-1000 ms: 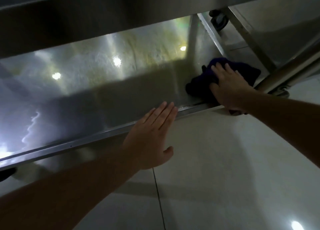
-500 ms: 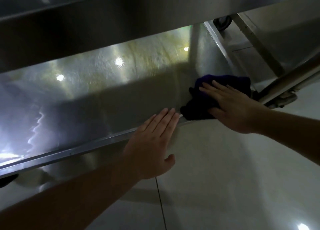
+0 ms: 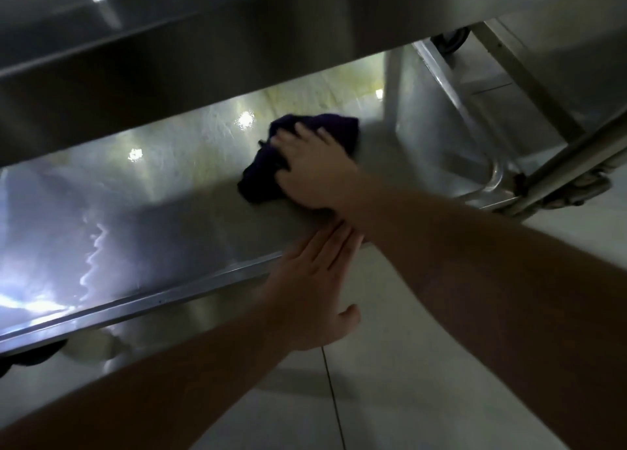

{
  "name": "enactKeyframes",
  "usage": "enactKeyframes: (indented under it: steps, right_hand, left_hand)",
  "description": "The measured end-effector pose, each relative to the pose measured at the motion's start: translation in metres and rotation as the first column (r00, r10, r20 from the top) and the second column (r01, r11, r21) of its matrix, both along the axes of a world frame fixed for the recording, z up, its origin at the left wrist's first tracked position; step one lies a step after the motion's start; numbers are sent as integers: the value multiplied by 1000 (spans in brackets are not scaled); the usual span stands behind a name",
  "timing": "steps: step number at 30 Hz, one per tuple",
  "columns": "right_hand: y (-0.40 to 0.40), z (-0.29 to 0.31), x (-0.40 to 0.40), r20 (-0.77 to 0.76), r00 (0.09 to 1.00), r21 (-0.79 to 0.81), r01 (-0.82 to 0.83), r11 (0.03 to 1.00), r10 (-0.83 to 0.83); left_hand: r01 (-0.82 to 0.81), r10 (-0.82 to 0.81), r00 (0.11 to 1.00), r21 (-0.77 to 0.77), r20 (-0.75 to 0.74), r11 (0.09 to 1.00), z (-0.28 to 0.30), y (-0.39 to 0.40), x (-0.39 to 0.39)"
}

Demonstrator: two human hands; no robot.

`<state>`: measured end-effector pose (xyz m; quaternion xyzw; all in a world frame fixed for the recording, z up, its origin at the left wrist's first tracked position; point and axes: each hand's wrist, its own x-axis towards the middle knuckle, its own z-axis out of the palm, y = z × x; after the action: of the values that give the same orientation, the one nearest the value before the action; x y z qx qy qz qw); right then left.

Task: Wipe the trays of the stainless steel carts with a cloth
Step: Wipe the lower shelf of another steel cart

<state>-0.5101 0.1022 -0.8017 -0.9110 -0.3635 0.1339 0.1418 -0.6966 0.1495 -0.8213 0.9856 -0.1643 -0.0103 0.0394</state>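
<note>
Near the frame's centre, our right hand point(image 3: 314, 171) presses flat fingers point(image 3: 307, 132) on the dark cloth point(image 3: 261, 181), which could slip free on the slick lower tray point(image 3: 152, 242), while our left hand point(image 3: 310, 286), fingers straight, braces the rim.

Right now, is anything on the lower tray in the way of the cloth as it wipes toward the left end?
Nothing visible. The right hand presses the dark cloth on the lower tray, and the surface to its left shows only light reflections. The left hand rests on the front rim, beside that path.
</note>
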Motion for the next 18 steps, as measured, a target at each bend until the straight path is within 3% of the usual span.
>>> enactKeyframes:
  steps: [2, 4, 6, 9, 13, 15, 18]
  right_hand:
    - [0, -2, -6, -32, 997, 20, -75, 997, 75]
    - [-27, -3, 7, 4, 999, 24, -49, 999, 49]
    - [-72, -3, 34, 85, 990, 27, 114, 993, -116]
    - [-147, -2, 71, 125, 894, -30, 437, 899, -431]
    - [-133, -1, 62, 75, 809, -45, 587, 808, -583]
    - [-86, 2, 41, 47, 854, -14, 519, 855, -518]
    - [-4, 2, 6, -32, 982, -44, 185, 982, -186]
  left_hand:
    - [23, -23, 1000, 10, 7, 1000, 0, 0, 0]
    - [30, -30, 999, 18, -27, 999, -1, 2, 0]
    - [30, -30, 999, 10, -30, 1000, -3, 2, 0]
    - [34, -35, 998, -14, -46, 999, -4, 2, -1]
    - [25, -26, 998, -16, -51, 1000, -4, 1, -1]
    - [22, -22, 997, -5, -69, 1000, -2, 0, -1]
    - [35, -31, 994, 41, -102, 999, 3, 1, 0]
